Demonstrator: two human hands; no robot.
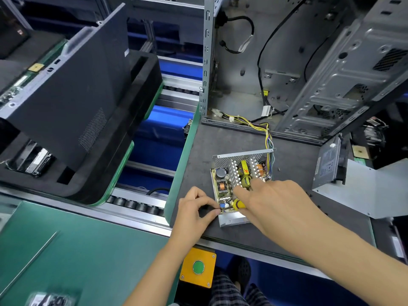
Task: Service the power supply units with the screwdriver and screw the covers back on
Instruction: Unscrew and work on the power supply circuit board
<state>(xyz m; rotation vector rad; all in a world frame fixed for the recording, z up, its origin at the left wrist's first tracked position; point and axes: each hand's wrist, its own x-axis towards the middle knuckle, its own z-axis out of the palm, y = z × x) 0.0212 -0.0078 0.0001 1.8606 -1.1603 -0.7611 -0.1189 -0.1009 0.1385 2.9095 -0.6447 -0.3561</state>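
The step in hand looks like work at the near-left corner of the opened power supply unit [240, 184], which sits uncovered on the dark mat [242, 235] just in front of the empty computer case [287, 74]. To do it well, the yellow-handled screwdriver [238, 204] should probably be kept in line with the screw it bears on, with steady pressure, so the tip does not slip onto the circuit board; the exact screw is hidden under the fingers. The right hand [278, 204] reaches across the unit with fingers curled about the handle, while the left hand [194, 208] pinches the dark shaft near its tip to guide it. Of the containers, the computer case stands open and holds loose black cables and a yellow wire bundle [262, 127] that runs out to the power supply. The black foam tray [141, 107] on the conveyor at left carries a dark monitor-like panel [72, 91] leaning in it, with a small component in a pocket. The unit's own tray holds heatsinks, coils, a capacitor. A grey cover [329, 162], likely its lid, stands at right.
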